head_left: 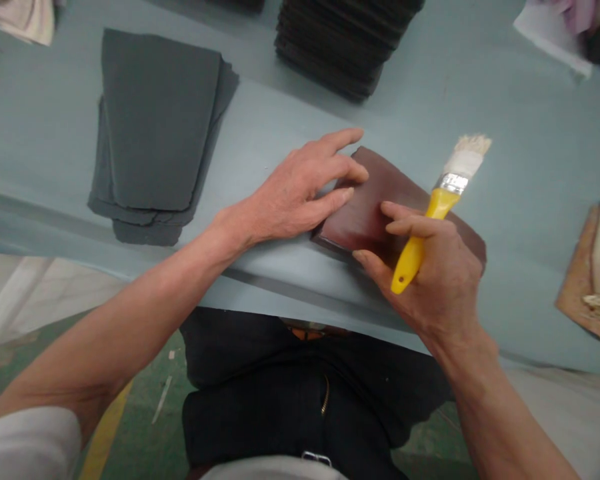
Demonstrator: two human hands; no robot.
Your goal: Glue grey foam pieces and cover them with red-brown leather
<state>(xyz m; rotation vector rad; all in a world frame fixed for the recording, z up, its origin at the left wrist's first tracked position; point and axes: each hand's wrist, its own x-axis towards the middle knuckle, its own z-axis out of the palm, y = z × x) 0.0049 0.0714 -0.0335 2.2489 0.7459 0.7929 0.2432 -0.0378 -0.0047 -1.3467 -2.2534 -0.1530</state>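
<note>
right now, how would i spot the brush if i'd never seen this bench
Start at the grey-blue table, then find the dark brown flat piece at its near edge, pressed by the left hand. The right hand over it grips the brush. It is the only bright yellow thing on the table, with a metal band and pale bristles.

text: none readable | brush: plain yellow handle, no brand or print | brown piece: no label or number | grey sheets: unmarked | black stack: unmarked | table: no sign or writing
</note>
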